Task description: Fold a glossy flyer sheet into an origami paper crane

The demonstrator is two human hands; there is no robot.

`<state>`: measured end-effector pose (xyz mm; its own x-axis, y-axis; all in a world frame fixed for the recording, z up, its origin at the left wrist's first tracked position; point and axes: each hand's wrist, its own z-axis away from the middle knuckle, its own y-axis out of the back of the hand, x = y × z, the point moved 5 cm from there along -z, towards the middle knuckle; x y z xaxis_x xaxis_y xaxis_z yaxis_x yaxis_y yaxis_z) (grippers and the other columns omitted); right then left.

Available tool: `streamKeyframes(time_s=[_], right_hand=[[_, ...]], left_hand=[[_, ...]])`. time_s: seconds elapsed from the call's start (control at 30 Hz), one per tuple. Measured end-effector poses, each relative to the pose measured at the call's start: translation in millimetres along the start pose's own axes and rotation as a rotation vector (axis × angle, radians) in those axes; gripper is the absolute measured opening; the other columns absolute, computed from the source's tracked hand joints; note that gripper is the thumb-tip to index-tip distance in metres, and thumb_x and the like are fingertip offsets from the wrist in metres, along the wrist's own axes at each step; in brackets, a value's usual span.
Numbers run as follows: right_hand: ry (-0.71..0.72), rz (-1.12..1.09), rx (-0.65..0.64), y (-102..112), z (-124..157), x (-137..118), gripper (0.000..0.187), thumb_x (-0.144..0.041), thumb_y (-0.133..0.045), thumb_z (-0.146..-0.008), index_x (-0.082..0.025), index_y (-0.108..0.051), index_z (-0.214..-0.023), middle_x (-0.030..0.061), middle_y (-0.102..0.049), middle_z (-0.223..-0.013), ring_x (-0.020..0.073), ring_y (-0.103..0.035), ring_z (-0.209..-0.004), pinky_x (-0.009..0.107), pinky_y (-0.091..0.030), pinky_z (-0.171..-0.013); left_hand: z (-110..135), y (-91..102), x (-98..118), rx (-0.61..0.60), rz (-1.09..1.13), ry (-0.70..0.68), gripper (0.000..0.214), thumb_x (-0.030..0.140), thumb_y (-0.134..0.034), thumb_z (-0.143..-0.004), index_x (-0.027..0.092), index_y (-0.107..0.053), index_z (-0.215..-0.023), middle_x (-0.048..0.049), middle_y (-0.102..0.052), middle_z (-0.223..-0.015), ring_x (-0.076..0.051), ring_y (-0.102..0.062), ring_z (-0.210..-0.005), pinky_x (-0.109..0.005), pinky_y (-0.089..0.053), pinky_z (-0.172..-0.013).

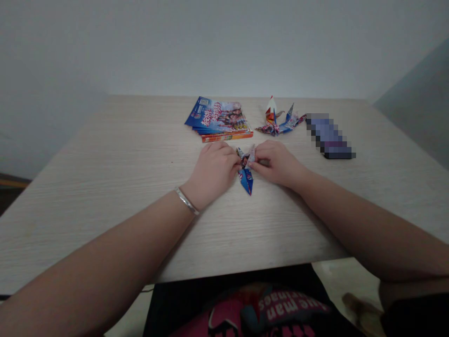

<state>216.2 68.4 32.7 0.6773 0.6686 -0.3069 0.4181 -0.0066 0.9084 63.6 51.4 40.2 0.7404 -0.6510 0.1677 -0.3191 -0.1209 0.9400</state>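
Note:
Between my two hands, just above the tabletop or resting on it, is a partly folded paper crane made from blue printed paper. One pointed blue flap of it faces me. My left hand, with a silver bangle at its wrist, is closed on the paper's left side. From the right, the thumb and fingers of my right hand pinch a pale pointed flap. Fingertips cover part of the folds. Behind them lie several folded paper cranes grouped together, in blue, red and white print.
A fanned stack of printed leaflets lies behind my left hand. To the right is a blurred-out phone. The light wooden table meets a pale wall at the back, and its front edge runs close to my lap.

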Motion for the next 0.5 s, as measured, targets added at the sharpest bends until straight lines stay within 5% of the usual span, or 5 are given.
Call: streamKeyframes(time_s=[0.17,0.5], right_hand=[[-0.094,0.047,0.015,-4,-3,5,0.025,-0.034,-0.057,-0.095,-0.021,-0.066,-0.076,0.0066,-0.071,-0.085,0.0228,-0.061,-0.085,0.037,-0.04,-0.081],[0.093,0.0,0.0,1,3,-1,0.013,-0.033,-0.065,-0.088,-0.022,-0.069,-0.082,0.0067,-0.075,-0.096,0.0251,-0.063,-0.097,0.04,-0.042,-0.092]], left_hand=[[-3,-2.5,-3,0.009,0.07,0.002,0.02,0.022,-0.059,-0.093,0.013,-0.076,-0.09,-0.0111,-0.075,-0.104,-0.029,-0.062,-0.107,-0.046,-0.046,-0.103],[2,-0.2,-11,0.013,0.103,-0.009,0.015,0.03,-0.066,-0.087,0.018,-0.071,-0.08,-0.0078,-0.073,-0.091,-0.028,-0.065,-0.101,-0.043,-0.05,-0.094]])
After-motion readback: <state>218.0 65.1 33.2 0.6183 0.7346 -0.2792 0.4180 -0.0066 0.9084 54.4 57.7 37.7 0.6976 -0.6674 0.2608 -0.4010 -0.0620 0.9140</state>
